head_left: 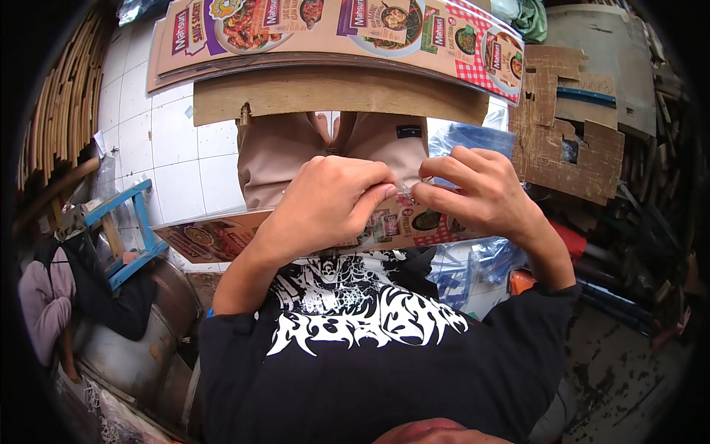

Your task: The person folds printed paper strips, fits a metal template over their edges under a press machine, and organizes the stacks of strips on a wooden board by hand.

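My left hand [329, 194] is closed, thumb and forefinger pinched together above my lap. Facing it, my right hand [479, 189] has its fingers curled into a pinch a short way off. Something thin and partly see-through seems to lie between the fingertips, too small to make out. Beneath both hands a long printed cardboard panel [196, 243] with food pictures rests across my lap, partly covered by my hands and forearms.
A stack of similar printed panels [325, 46] lies ahead on a wooden board [333, 92]. Worn cardboard sheets [551, 111] are to the right. A blue frame [140, 211] and a metal drum [133, 348] stand left. Clear plastic [470, 274] lies on the tiles.
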Tool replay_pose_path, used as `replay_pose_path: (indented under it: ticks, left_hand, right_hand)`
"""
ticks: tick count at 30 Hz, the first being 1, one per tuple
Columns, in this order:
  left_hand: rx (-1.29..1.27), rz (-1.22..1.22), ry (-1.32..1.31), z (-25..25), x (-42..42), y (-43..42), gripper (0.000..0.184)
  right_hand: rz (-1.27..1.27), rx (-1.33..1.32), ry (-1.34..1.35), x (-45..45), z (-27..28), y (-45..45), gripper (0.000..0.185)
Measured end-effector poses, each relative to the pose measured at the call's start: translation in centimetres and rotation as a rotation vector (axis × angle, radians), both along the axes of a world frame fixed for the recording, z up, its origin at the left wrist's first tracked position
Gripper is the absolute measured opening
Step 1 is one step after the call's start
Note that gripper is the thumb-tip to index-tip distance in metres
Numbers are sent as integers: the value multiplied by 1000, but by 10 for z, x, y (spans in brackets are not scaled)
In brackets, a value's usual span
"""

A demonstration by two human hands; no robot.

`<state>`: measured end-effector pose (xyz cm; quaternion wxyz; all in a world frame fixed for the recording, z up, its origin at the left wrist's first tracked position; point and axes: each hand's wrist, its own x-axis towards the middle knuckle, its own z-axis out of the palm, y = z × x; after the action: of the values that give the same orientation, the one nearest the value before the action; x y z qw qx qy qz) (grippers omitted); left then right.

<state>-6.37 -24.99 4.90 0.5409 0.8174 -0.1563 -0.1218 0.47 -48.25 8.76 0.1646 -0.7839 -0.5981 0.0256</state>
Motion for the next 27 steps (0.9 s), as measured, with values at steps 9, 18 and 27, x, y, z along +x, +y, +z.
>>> replay_pose_path:
  ticks: [9,18,27]
  left_hand:
    - [37,-8,-33,2,-2,-1,9]
    - [95,-21,-129,1,-9,-5,9]
    - [4,-14,-157,-2,-10,-4,12]
  right_hand:
    - [8,-35,46,0,-1,1,22]
    - [139,-43,119,6,3,11,20]
    - [208,-48,30,9,-1,10,18]
